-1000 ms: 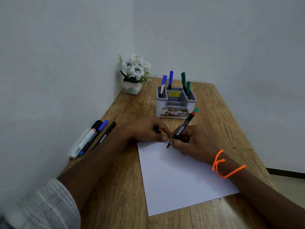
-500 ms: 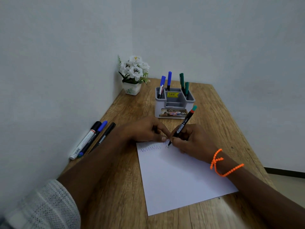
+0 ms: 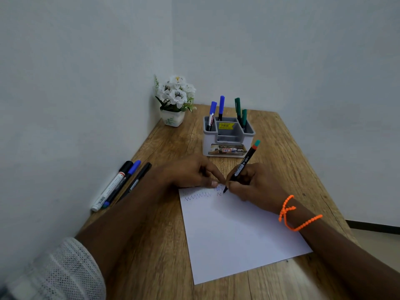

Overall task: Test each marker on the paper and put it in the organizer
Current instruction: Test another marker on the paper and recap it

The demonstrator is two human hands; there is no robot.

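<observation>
My right hand [image 3: 255, 185] grips a black marker [image 3: 242, 167] with a teal and orange end. Its tip touches the white paper [image 3: 233, 230] near the top edge, beside short fresh strokes. A blue zigzag line [image 3: 198, 197] is drawn to the left of them. The fingertips of my left hand [image 3: 190, 172] press down the paper's top edge. The grey-and-white organizer [image 3: 227, 139] stands behind my hands and holds two blue-capped markers [image 3: 216, 109] and two green markers [image 3: 240, 111].
Three markers [image 3: 121, 182] lie side by side along the left wall: a white one with a black cap, a blue-capped one and a black one. A pot of white flowers [image 3: 175, 100] stands in the table's far left corner. Walls close the left and back.
The marker tip has moved slightly right along the paper's top, leaving small new strokes. My left hand has stayed on the paper's edge.
</observation>
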